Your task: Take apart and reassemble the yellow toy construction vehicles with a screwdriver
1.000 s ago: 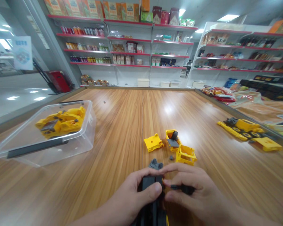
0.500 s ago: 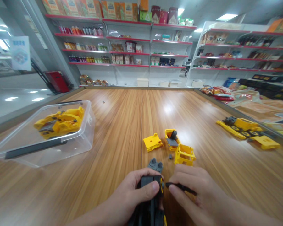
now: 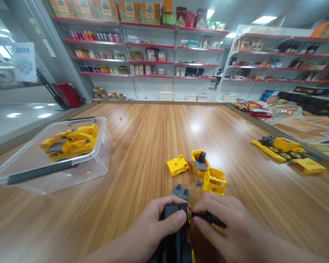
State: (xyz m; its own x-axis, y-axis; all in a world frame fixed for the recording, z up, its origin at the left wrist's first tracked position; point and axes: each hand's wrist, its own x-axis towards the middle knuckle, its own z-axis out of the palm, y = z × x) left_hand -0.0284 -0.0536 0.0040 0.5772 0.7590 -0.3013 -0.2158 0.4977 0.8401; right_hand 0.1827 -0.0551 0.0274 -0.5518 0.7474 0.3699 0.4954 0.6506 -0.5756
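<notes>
Over the head camera I have the left hand (image 3: 164,221) closed round a black toy base (image 3: 171,209), thumb pressed along its upper side, holding it low and near the front edge of my view. A wheel with a yellow rim (image 3: 188,216) shows on the base's right side, just by the thumb tip. My right hand (image 3: 226,215) pinches a slim black tool (image 3: 213,219) between thumb and fingers, the tool's tip at the wheel's middle; I cannot tell how far in it sits. Just beyond the left fingers, a grey piece with two round knobs (image 3: 181,192) lies on the wooden table (image 3: 137,164). Past it I see a flat yellow piece (image 3: 177,165), and to its right a yellow part with a grey insert (image 3: 200,166), set close against a yellow frame (image 3: 210,186). A small grey bit (image 3: 198,182) lies just left of the frame. Well off to the right I have a yellow toy truck (image 3: 287,145), with a yellow bar (image 3: 268,151) along its near side and a yellow plate (image 3: 308,166) close by. On my left stands a clear plastic box (image 3: 100,171) holding yellow toy vehicles (image 3: 83,144). Stocked shelves (image 3: 149,45) line the far side.
</notes>
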